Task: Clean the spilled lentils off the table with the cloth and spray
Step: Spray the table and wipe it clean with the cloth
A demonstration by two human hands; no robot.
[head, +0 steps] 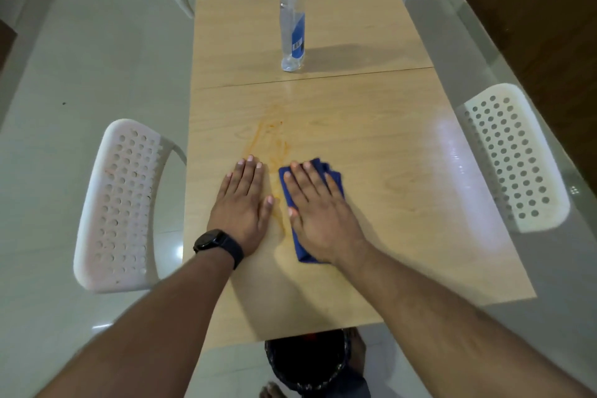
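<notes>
The wooden table [371, 145] lies open right of the blue cloth [334, 181] and ahead of both hands up to the seam. Beyond the seam only the upright spray bottle [292, 26] stands in the way (near the middle). White perforated chairs [119, 203] [513, 155] flank both long edges.

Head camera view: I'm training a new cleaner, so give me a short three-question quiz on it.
1. True or false: the left hand lies on the cloth.
2. Which stands beyond the table's seam: A) cloth B) spray bottle C) bin?
3. What colour is the smear ahead of the hands?

Key: 1 false, the right hand presses it; 2 B; 3 orange.
</notes>
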